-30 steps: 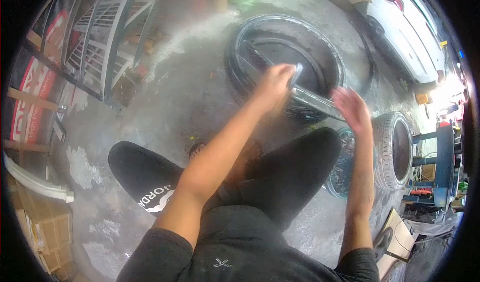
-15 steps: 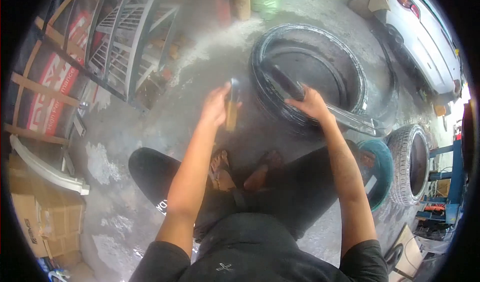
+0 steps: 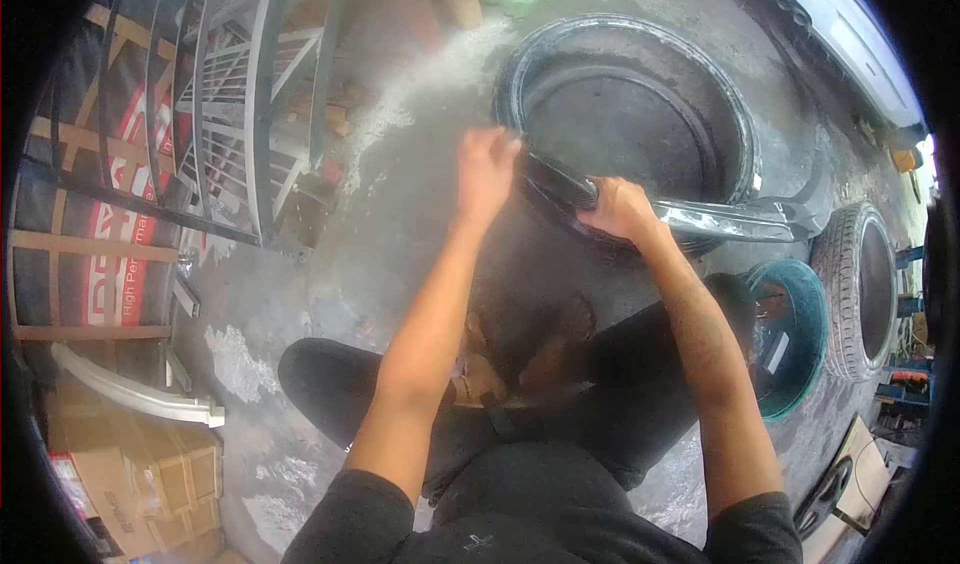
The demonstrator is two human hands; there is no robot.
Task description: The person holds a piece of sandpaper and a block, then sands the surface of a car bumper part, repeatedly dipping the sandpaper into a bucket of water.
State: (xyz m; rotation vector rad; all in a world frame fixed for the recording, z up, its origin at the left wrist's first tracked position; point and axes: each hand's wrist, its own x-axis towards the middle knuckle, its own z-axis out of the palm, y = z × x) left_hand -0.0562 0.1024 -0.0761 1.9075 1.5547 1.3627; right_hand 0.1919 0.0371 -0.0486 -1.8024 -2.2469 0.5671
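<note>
My right hand [image 3: 622, 209] is closed around a long curved car trim strip [image 3: 725, 218], black at its near-left end and wet and shiny toward the right. The strip lies across a tyre [image 3: 745, 124] that rests flat on the wet floor. My left hand [image 3: 488, 176] is closed at the strip's left end, its fingers bent. What sits inside those fingers is hidden. Both forearms reach forward over my bent knees.
To my right stand a teal bucket [image 3: 815, 349] and an upright tyre [image 3: 840, 289]. A white car [image 3: 850, 39] is at the upper right. Metal railings [image 3: 262, 94], a pale curved strip [image 3: 135, 384] and cardboard boxes [image 3: 130, 464] line the left side.
My left hand has moved up and right to the strip's end; the tan-and-dark block it held no longer shows. My right hand still grips the strip. The view has shifted.
</note>
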